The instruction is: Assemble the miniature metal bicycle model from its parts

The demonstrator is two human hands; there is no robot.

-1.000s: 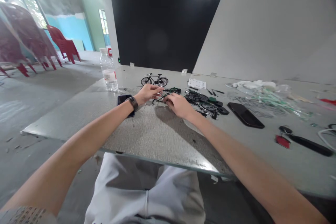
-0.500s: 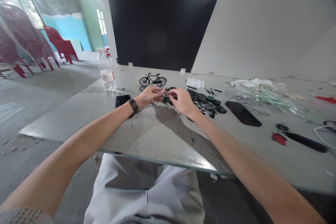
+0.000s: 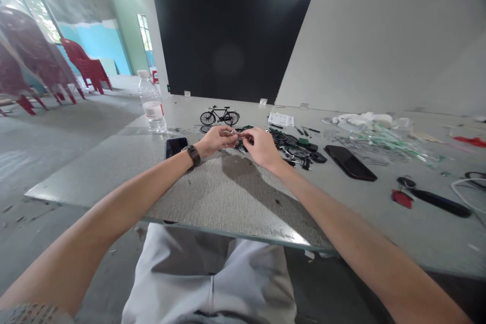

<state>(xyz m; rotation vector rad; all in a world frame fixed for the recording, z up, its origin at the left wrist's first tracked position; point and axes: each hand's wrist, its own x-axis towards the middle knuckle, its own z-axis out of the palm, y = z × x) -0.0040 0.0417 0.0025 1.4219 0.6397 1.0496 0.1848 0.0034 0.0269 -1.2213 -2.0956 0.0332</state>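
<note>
My left hand (image 3: 218, 139), with a dark watch (image 3: 194, 155) on its wrist, is closed in a pinch on a small silvery part (image 3: 237, 133). Fingertips of my right hand (image 3: 261, 146) meet it from the other side, pinched together; whatever they grip is too small to name. Both hands are raised slightly over the table, in front of a pile of black and green model bicycle parts (image 3: 298, 149). Just behind them, a black model bicycle (image 3: 219, 116) stands upright.
A water bottle (image 3: 152, 104) and a phone (image 3: 175, 147) are on the left. Rightward lie a printed sheet (image 3: 281, 119), another phone (image 3: 350, 162), clear plastic wrapping (image 3: 391, 136) and a black-handled item (image 3: 440, 203) with a red tag. A black panel (image 3: 235, 35) stands behind.
The hands stay together at nearly the same spot, with the fingertips shifting slightly around the small part. The whole view has moved a little; nothing on the table has visibly been displaced.
</note>
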